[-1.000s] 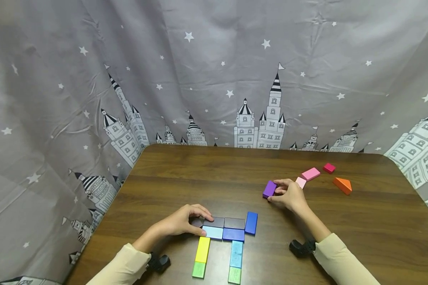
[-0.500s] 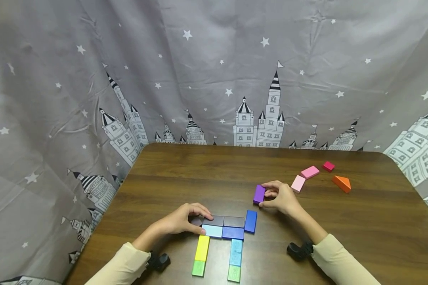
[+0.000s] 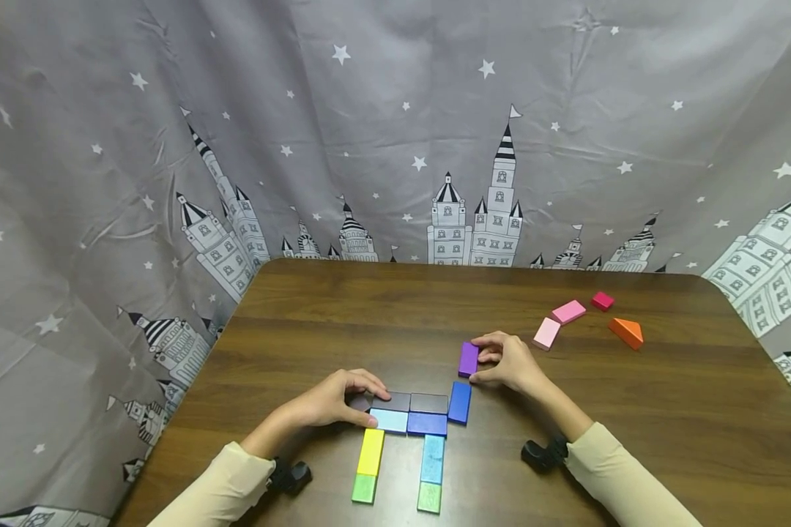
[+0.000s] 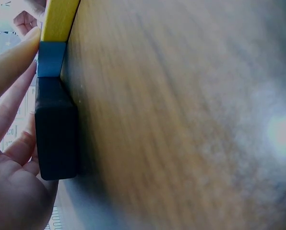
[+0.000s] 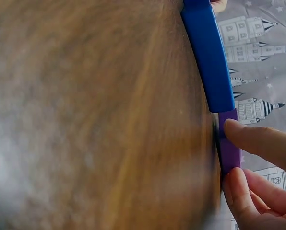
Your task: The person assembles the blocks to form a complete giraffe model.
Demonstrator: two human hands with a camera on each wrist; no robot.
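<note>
The right hand's fingers pinch the purple block (image 3: 468,359) near its ends, well inside the far edge of the bench (image 3: 343,315); probably light, stiff and smooth, it suits end-holding. The left hand (image 3: 332,397) rests relaxed fingers on a dark grey block (image 3: 398,402)

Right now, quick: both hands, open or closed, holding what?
Left hand: open, fingers by the dark gray block, thumb at the light blue block; no firm grip visible.
Right hand: closed, pinching the purple block.
</note>
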